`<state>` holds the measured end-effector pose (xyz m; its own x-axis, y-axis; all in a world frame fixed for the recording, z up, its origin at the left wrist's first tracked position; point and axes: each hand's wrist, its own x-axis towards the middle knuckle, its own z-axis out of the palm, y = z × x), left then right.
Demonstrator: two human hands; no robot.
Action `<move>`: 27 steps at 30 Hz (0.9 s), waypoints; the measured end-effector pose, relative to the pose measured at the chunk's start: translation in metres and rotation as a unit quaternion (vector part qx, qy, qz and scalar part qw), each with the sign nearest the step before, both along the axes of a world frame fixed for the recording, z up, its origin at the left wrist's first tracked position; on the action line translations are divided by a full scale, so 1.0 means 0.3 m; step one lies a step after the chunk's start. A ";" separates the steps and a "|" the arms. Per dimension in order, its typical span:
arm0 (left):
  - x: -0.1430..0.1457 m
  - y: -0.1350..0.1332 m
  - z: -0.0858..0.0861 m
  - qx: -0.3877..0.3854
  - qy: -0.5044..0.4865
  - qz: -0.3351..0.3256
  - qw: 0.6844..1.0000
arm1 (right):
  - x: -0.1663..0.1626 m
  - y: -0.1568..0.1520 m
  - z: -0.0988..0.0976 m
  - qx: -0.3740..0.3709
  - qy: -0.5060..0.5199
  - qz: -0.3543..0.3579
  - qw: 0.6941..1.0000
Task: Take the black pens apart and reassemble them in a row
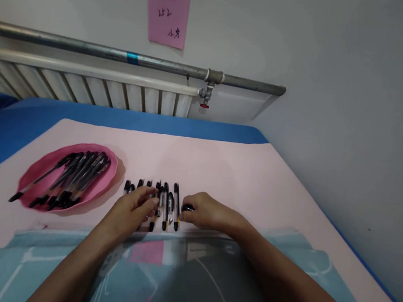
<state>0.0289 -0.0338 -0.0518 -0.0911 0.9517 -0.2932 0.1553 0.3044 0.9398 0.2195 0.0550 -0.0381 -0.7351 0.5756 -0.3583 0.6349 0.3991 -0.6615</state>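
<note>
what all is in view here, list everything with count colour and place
pens in the row: about eight, black, side by side on the pink sheet between the hands
pens on the plate: a pile, too many to count, black
plate: one, pink, left on the sheet
pink sheet: one, over the blue table
note: one, pink, on the wall
pipe: one, grey, above the radiator
left hand: on the row's left pens
right hand: at the row's right end, fingers on a small black piece

Soft, even indoor light with no glare. The pink tray (109, 182) casts a faint shadow to its right on the table (242, 174). Wide-angle bending curves the pipe (89, 49); the top right corner vignettes dark.
</note>
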 end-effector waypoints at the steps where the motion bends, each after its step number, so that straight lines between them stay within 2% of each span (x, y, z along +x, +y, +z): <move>1: 0.000 0.000 0.000 0.002 0.006 -0.003 1.000 | 0.000 -0.001 0.004 0.000 0.008 0.008 1.000; 5: -0.003 0.000 -0.002 0.004 0.012 -0.009 1.000 | 0.002 0.008 0.008 0.012 0.046 -0.002 0.999; 10: -0.008 -0.003 -0.007 0.011 0.048 -0.022 0.999 | -0.005 0.011 0.012 0.068 0.042 -0.079 0.994; 12: -0.007 -0.004 -0.007 0.016 0.074 -0.025 0.997 | -0.008 0.006 0.012 0.102 0.036 -0.073 0.992; 15: -0.004 -0.003 -0.006 0.016 0.093 -0.025 0.995 | -0.006 -0.002 0.008 0.165 0.016 -0.026 0.986; 19: -0.005 -0.003 -0.008 0.016 0.101 -0.030 0.994 | 0.006 -0.006 0.003 0.226 -0.047 0.003 0.973; 23: -0.009 -0.004 -0.010 0.029 0.130 -0.039 0.990 | 0.007 -0.002 -0.007 0.274 -0.048 -0.019 0.960; 27: -0.011 -0.002 -0.002 0.028 0.166 -0.043 0.985 | -0.018 0.001 -0.034 0.258 0.005 -0.059 0.964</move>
